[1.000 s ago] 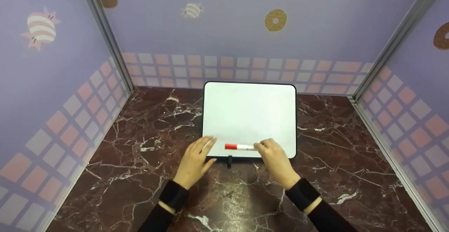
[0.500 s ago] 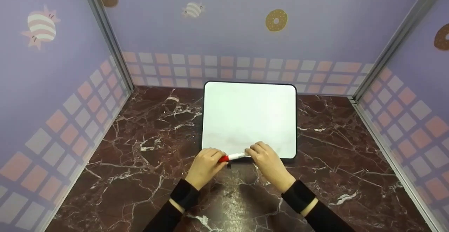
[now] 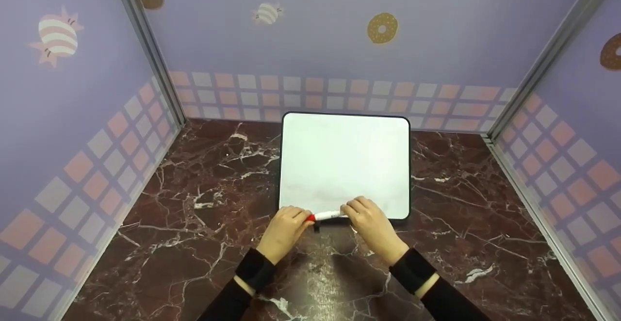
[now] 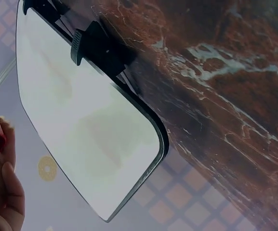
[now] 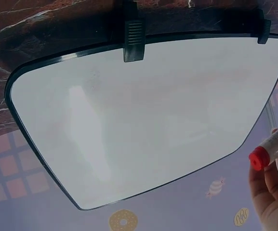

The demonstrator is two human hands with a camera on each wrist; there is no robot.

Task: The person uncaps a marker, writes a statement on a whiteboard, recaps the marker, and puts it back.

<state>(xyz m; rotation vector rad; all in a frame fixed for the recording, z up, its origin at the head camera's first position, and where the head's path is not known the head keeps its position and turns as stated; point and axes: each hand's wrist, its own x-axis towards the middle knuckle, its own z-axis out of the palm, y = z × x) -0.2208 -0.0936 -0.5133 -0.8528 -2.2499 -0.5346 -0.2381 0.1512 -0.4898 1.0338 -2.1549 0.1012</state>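
A white marker point(image 3: 326, 215) with a red cap point(image 3: 310, 217) is held between both hands, just in front of the lower edge of a whiteboard point(image 3: 344, 161). My left hand point(image 3: 282, 231) pinches the cap, whose red end also shows in the left wrist view beside the fingers point(image 4: 13, 185). The other end of the barrel is gripped by my right hand point(image 3: 372, 226). In the right wrist view the marker's red end plug point(image 5: 259, 159) sticks out past that hand's fingers. Fingers hide most of the cap. No marks can be made out on the board.
The whiteboard leans back on black stand clips point(image 5: 134, 41) at its lower edge. Beneath is a dark red marbled tabletop point(image 3: 218, 224). Purple patterned panels point(image 3: 310, 30) wall in the back and both sides.
My left hand has come in from the left and taken hold of the red cap. The marker has dropped slightly toward me and tilted. Over the last half second little has moved.
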